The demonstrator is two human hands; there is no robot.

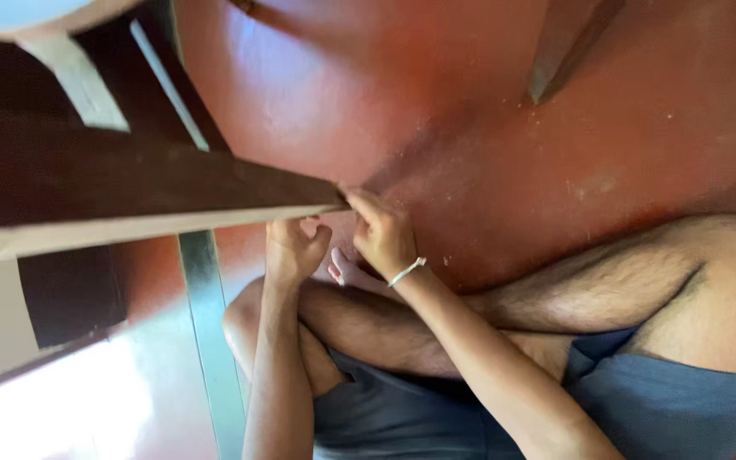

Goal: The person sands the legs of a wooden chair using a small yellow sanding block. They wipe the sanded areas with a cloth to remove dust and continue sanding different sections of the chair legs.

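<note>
Pinching the plank (146, 183) at its end corner, the right hand (382, 234) should keep fingertips firm; the left hand (293, 251), loosely curled and empty just below it, could steady the underside above the floor (555, 170).

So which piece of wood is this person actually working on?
Start from the red-brown floor where the person sits cross-legged. A long dark brown wooden beam runs in from the left, with a paler lower edge. The right hand touches its pointed tip, the left hand just below; the short plank lies apart, untouched.
</note>
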